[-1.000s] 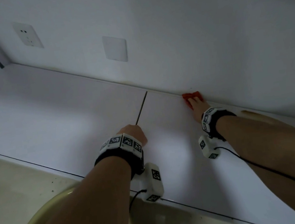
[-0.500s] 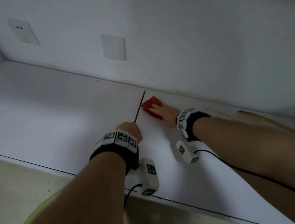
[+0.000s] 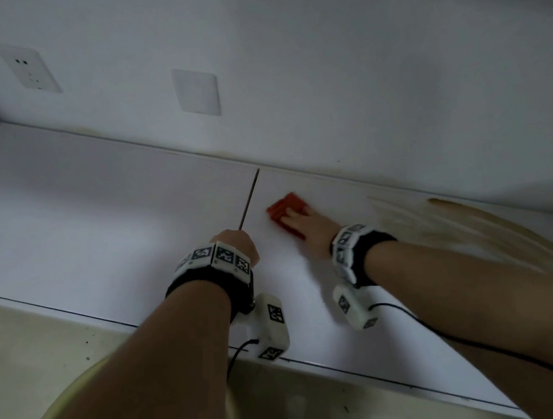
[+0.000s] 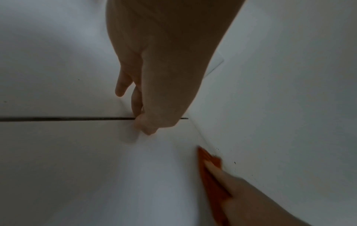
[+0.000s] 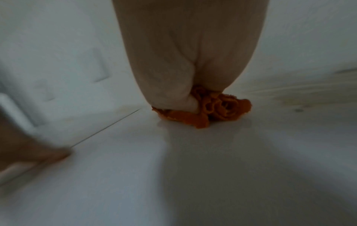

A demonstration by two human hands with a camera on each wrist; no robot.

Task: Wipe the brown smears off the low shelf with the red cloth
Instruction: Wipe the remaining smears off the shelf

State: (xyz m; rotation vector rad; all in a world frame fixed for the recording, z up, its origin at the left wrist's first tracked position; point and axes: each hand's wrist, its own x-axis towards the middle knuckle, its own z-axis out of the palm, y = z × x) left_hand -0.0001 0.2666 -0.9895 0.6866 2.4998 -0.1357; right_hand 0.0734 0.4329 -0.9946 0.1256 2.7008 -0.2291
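1. My right hand (image 3: 308,226) is flat on the red cloth (image 3: 284,210), fingers laid out over it and pressing it down on the low shelf (image 3: 98,229). In the right wrist view the cloth is bunched up under my palm, and I judge I'm trapping folds under the hand rather than gripping it in a fist.
2. The cloth sits just right of the dark seam (image 3: 249,200) between the two shelf boards, a little way out from the wall (image 3: 355,62).
3. My left hand (image 3: 237,244) is planted on the shelf at the near end of that seam, fingers curled under, knuckles down, holding nothing. That's my prop, I reckon, so I can lean my weight into the wiping arm.
4. The brown smears (image 3: 459,223) lie off to the right, a thick streak at the back edge and pale streaks fanning forward. The cloth is well apart from them right now.
5. Against a second ago: the cloth was tucked hard against the wall, further right. Half a second ago it reached the seam.
6. Now it has slid forward, away from the wall, beside the seam. My left hand hasn't shifted.
7. My guess: one stroke spent, and I need to swing back right, where the mess plainly remains.
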